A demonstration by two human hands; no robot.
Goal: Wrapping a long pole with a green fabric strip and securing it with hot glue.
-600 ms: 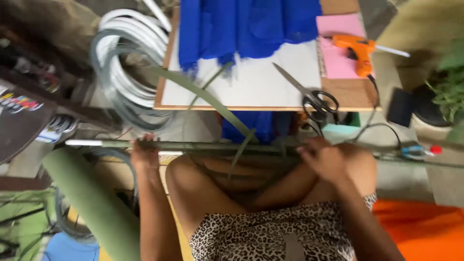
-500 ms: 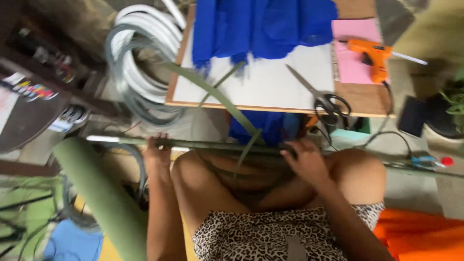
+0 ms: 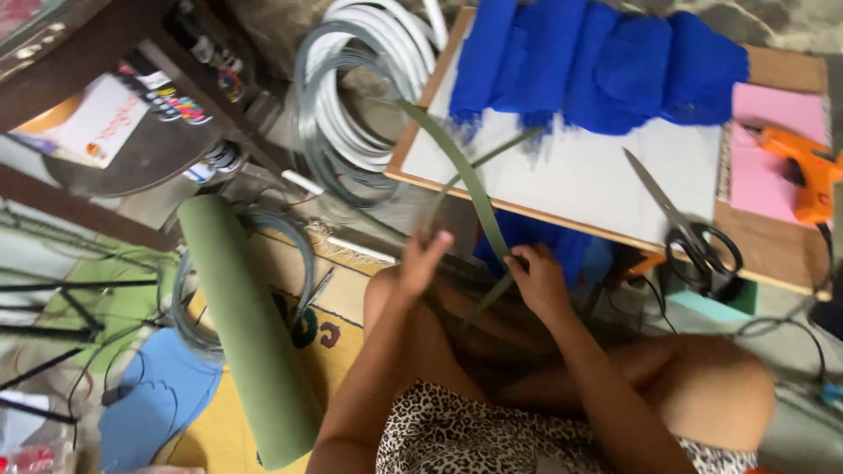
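Observation:
My right hand is closed on a long green strip that curves up from my lap over the edge of the white board. A thinner green stem crosses it above the hands. My left hand is raised just left of the strip with its fingers spread, blurred by motion, and nothing shows in it. Both hands hover over my bare knees, close together.
A rolled green sheet lies on the floor at left beside a blue foam piece. Coils of wire and white tubing sit behind. On the board lie blue crepe paper, scissors, pink paper and an orange glue gun.
The long green rod that both hands held level across my knees is no longer there. My hands have come close together at the strip, and the left hand has let go.

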